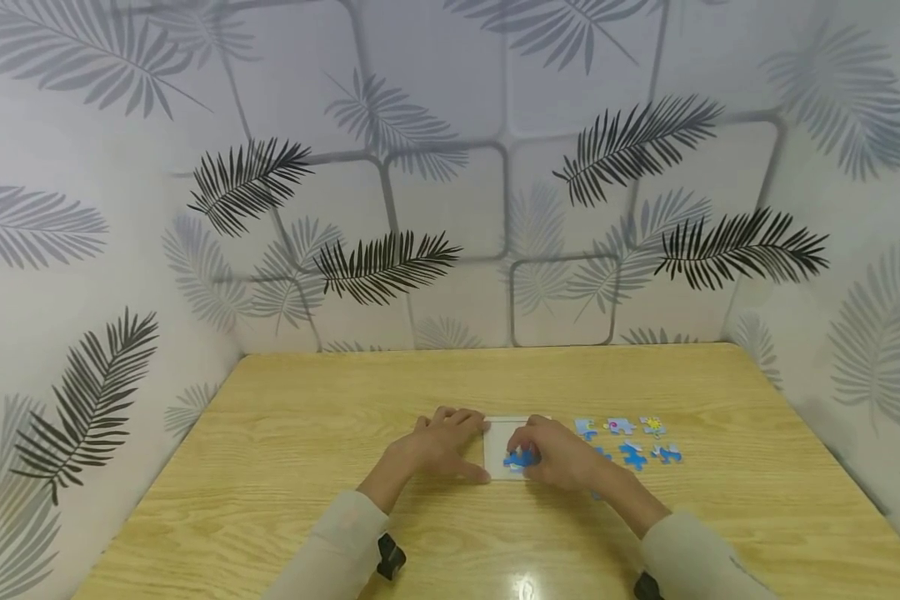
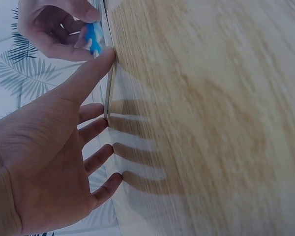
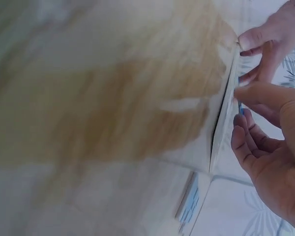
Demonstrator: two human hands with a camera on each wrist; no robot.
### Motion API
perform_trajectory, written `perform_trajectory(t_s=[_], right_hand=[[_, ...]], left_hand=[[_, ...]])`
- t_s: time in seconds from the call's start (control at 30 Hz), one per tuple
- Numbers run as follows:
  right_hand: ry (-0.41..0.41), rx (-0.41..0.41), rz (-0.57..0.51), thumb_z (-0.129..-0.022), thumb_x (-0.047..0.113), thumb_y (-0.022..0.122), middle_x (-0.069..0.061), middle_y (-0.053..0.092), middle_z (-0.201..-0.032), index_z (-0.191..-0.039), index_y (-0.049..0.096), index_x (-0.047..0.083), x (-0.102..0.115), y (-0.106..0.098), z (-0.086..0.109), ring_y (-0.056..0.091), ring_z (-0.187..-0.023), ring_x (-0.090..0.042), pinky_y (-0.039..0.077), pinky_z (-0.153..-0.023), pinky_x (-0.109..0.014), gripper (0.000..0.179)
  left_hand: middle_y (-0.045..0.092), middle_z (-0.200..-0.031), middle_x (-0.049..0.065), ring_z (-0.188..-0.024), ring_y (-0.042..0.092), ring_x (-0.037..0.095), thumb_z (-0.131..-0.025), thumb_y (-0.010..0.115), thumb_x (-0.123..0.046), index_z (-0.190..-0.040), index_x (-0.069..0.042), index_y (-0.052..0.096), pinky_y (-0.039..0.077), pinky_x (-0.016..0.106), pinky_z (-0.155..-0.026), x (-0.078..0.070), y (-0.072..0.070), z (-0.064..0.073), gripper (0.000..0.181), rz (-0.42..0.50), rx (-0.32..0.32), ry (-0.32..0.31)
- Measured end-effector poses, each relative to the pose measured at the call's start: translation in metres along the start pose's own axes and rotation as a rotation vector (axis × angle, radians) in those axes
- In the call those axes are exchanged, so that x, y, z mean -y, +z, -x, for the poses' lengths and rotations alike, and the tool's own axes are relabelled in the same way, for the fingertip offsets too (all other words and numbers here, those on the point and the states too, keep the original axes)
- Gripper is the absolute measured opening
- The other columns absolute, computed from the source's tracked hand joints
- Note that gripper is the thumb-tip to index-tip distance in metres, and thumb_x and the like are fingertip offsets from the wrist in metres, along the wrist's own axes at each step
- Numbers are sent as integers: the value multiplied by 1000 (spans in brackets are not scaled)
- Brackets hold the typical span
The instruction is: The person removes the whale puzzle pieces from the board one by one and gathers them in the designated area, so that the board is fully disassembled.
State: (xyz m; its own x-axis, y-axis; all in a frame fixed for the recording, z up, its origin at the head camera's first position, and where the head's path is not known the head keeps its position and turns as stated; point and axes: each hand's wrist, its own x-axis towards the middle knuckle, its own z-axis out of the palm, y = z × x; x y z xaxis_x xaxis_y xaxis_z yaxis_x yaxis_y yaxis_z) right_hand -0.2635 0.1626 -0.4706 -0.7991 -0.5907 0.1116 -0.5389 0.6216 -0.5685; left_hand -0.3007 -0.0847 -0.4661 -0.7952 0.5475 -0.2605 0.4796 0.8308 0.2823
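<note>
A shallow white puzzle tray (image 1: 497,432) lies on the wooden table between the two hands. Along its left edge my left hand (image 1: 441,447) rests with spread fingers, the thumb at the near left corner; in the left wrist view the fingertips (image 2: 106,189) touch the table and tray edge. My right hand (image 1: 558,454) pinches a blue jigsaw piece (image 1: 519,461) between thumb and fingers, low over the tray's right part. The left wrist view shows this blue piece (image 2: 93,38) tilted up from the tray. Fingers hide part of it in the right wrist view.
Several loose jigsaw pieces lie to the right of the tray, among them a piece with a yellow sun (image 1: 653,426) and a blue one (image 1: 633,455). The right forearm partly covers others. Behind the table (image 1: 330,383) stands a leaf-patterned wall (image 1: 450,208).
</note>
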Motion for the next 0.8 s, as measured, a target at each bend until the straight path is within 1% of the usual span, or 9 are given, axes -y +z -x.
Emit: perform_trajectory(t_s=[0.13,0.2,0.3,0.43,0.53,0.63,0.8], right_hand=[[-11,-37,-35,-84,-2,75,-2,60,-98,-115,74,7,-7,-9,8,57,-88,-16,51,-73,-27,33],[-17,-60,-65,-85,-3,73,-3,61,-98,-117,74,6,-13,-15,15,58,-86,-16,52,-70,-27,33],[-45,-99,-75,-87,-2,73,-2,62,-98,-118,73,5,-23,-26,29,58,-83,-15,53,-67,-28,31],[-77,-137,-16,-87,-1,77,1,63,-97,-116,73,5,-39,-40,51,59,-81,-14,53,-68,-27,29],[-67,-151,17,-85,0,81,2,63,-95,-113,74,5,-50,-49,68,59,-79,-12,53,-68,-26,29],[-55,-160,29,-83,1,83,3,63,-94,-109,75,6,-60,-55,81,58,-78,-11,53,-67,-26,28],[-52,-162,28,-81,-1,84,3,66,-94,-105,75,6,-71,-61,99,54,-75,-7,50,-64,-24,27]], left_hand=[[29,-169,0,-154,22,30,-91,73,-60,-163,-24,36,18,63,-121,-2,0,1,88,-2,4,-6],[30,-169,0,-154,22,30,-91,73,-60,-163,-24,37,18,63,-121,-3,-2,3,88,-8,1,-7],[30,-169,0,-154,23,30,-90,73,-61,-162,-24,37,19,63,-121,-5,-4,6,89,-14,-6,-2],[30,-169,0,-154,23,30,-91,73,-60,-162,-24,37,19,63,-121,-5,-4,6,88,-15,-11,7],[30,-169,2,-154,22,32,-91,74,-58,-162,-23,38,19,64,-120,-5,-4,5,87,-7,-10,20],[30,-169,3,-154,23,33,-91,74,-58,-162,-22,38,19,66,-120,-3,-3,4,87,1,-13,30],[29,-169,3,-155,21,34,-91,74,-59,-162,-23,37,19,65,-120,-1,-1,3,88,3,-12,29]])
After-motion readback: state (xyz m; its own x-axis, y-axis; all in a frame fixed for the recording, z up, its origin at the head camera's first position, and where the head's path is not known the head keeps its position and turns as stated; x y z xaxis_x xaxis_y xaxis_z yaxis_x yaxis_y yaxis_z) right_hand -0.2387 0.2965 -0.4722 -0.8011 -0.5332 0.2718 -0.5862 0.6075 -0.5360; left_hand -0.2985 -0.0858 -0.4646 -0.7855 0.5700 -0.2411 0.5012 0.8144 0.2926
